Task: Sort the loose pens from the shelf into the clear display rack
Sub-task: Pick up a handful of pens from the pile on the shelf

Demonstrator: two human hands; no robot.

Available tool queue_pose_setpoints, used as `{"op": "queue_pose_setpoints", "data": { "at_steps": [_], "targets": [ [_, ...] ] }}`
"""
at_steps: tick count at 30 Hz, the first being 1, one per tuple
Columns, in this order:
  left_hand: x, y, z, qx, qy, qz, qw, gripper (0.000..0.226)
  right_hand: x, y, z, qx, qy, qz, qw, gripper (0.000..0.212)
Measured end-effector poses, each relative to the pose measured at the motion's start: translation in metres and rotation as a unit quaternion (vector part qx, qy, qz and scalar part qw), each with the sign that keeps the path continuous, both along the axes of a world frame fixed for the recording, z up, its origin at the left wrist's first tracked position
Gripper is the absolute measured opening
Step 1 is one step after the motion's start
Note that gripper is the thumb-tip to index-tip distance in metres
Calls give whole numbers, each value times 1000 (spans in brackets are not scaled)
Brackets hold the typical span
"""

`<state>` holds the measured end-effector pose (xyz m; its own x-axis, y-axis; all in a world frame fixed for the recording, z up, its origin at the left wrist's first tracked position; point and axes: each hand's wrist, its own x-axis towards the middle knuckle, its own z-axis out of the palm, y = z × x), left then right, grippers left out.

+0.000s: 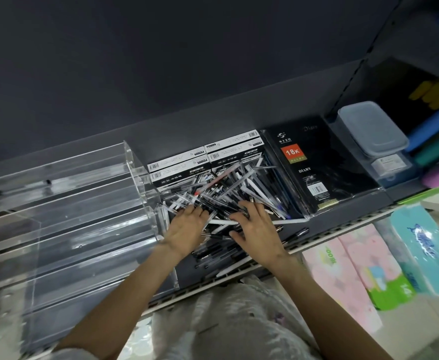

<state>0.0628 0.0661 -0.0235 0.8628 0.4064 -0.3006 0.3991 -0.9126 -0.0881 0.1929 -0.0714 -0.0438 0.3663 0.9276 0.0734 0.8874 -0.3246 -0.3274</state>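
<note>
head view shows both hands palm-down on a tangled heap of loose pens (228, 193), black, clear and white plastic barrels lying crossed in every direction on the dark grey shelf (324, 224). the left hand (187, 229) has its fingers spread flat and wide over the left part of the heap, gripping nothing that can be made out. the right hand (258, 229) lies just beside it with fingers likewise splayed, fingertips pressed into the pens; whether any pen is pinched under it cannot be told. one long white pen (223, 222) lies across the gap between the two hands, under their fingers. more dark pens spill toward the shelf's front edge below the wrists.

just left of the heap, touching its edge, stands the clear acrylic tiered display rack (65, 216), its stepped troughs running leftward; at most a dark item or two shows in an upper tier, too blurred to name. behind the heap lie stacked black-and-white pen boxes (205, 158) with barcodes. to the right of the pens a black diary in clear wrap (314, 165) marked "18k" lies flat, and beyond it a clear plastic lidded container (371, 128). below the shelf on the right sit pastel pink and turquoise tissue packs (384, 261).
</note>
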Motion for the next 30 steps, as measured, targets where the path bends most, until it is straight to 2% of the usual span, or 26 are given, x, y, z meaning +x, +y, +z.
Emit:
{"op": "queue_pose_setpoints", "data": {
  "at_steps": [3, 6, 8, 10, 11, 12, 13, 15, 16, 17, 20, 23, 24, 27, 30],
  "targets": [
    [2, -2, 6, -12, -37, -10, 999, 39, 4, 0, 4, 53, 35, -9, 998, 33],
    [12, 3, 20, -64, -109, 22, 992, 35, 11, 1, 22, 129, 106, -66, 984, 39],
    [21, 12, 34, -90, -161, 63, 981, 36, 17, 2, 39, 176, 164, -103, 965, 45],
    [32, 22, 48, -123, -248, 123, 953, 37, 23, 3, 52, 199, 212, -120, 949, 46],
    [38, 26, 56, -154, -304, 160, 927, 35, 26, 3, 57, 204, 236, -126, 942, 43],
    [45, 29, 63, -212, -370, 206, 881, 29, 28, 4, 62, 205, 272, -132, 931, 40],
    [52, 30, 71, -309, -430, 260, 807, 24, 30, 5, 65, 200, 322, -136, 915, 38],
    [62, 27, 86, -529, -494, 333, 604, 21, 30, 9, 75, 170, 439, -138, 871, 39],
    [64, 25, 91, -600, -501, 339, 523, 21, 29, 10, 79, 152, 492, -140, 846, 40],
    [65, 21, 94, -646, -500, 333, 471, 21, 26, 12, 82, 137, 538, -145, 819, 40],
    [66, 12, 95, -712, -492, 324, 382, 22, 12, 14, 86, 136, 645, -166, 733, 35],
    [67, 3, 94, -749, -493, 318, 308, 26, 0, 17, 85, 204, 743, -194, 608, 31],
    [67, 0, 95, -759, -492, 314, 289, 27, -2, 19, 85, 227, 759, -202, 576, 30],
    [69, -14, 93, -776, -484, 313, 256, 28, -5, 25, 86, 265, 777, -214, 529, 33],
    [70, -28, 90, -788, -471, 306, 254, 27, -6, 30, 88, 290, 790, -228, 489, 40]
  ]
}}
